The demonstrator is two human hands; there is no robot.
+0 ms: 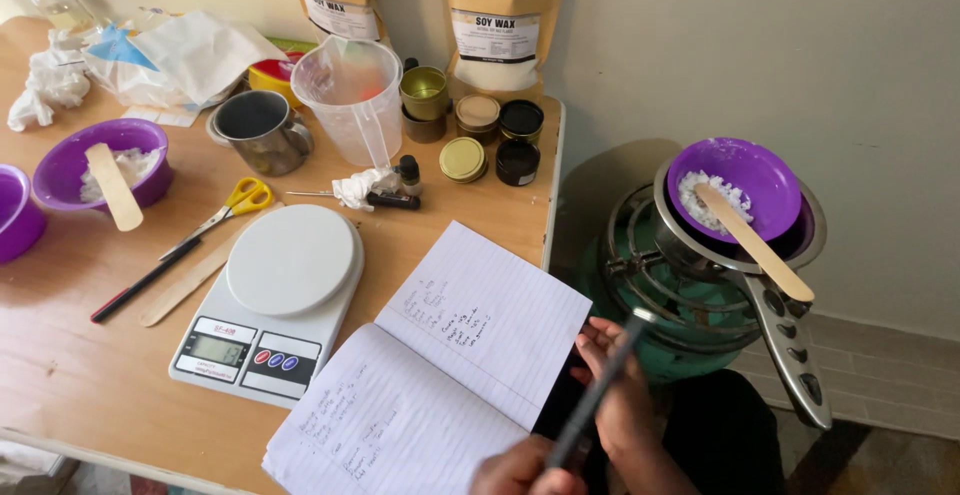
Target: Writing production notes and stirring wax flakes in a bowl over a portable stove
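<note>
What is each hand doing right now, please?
Left hand: closed on the lower end of a dark pen.
Right hand: fingers curled around the same pen.

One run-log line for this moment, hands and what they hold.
left hand: holds black pen | right hand: on pen | open notebook: on table | purple bowl: in pan

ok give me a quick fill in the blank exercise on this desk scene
1. The kitchen scale lies just left of the open ____.
2. The scissors have ____ handles.
3. The wooden stick by the stove rests in a ____ bowl.
4. Both hands, left hand and right hand, hold a dark ____.

Missing words: notebook; yellow; purple; pen
</note>
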